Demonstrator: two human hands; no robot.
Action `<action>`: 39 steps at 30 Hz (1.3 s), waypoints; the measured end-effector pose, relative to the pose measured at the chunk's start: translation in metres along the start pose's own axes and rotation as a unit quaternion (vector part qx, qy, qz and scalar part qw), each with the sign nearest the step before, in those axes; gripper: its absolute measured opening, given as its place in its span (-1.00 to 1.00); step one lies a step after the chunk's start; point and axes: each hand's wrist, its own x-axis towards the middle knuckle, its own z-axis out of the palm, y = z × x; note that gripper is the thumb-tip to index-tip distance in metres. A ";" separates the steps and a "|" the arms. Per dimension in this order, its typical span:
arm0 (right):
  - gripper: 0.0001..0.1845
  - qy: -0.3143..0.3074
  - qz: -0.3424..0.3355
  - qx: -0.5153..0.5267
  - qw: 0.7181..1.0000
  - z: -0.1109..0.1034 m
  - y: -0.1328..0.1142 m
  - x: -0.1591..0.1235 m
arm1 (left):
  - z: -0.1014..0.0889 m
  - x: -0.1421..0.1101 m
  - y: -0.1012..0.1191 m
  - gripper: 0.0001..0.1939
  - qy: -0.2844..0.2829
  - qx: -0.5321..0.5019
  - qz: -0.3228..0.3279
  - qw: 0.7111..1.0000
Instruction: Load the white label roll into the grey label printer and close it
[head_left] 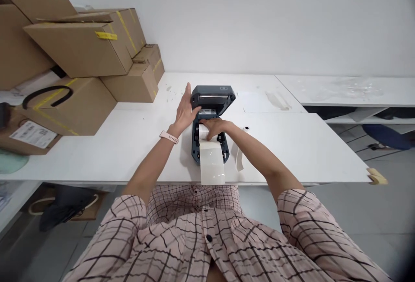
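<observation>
A dark grey label printer (212, 100) stands on the white table (129, 143) with its lid raised. My left hand (185, 111) rests against the lid's left side, fingers stretched upward, a watch on the wrist. My right hand (214, 127) lies palm down inside the printer on the white label roll (203, 131), fingers pressed on it. A strip of white label paper (211, 165) runs out of the printer front to the table's near edge.
Stacked cardboard boxes (81, 44) fill the table's left end. A loose strip of backing paper (239, 156) lies right of the printer. A second white table (350, 89) stands at the right, with a blue object (385, 137) on the floor beneath.
</observation>
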 end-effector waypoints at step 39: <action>-0.26 0.249 0.038 0.328 0.910 0.029 0.125 -0.087 | 0.026 -0.093 0.032 -0.02 -0.100 -0.002 -0.355 0.930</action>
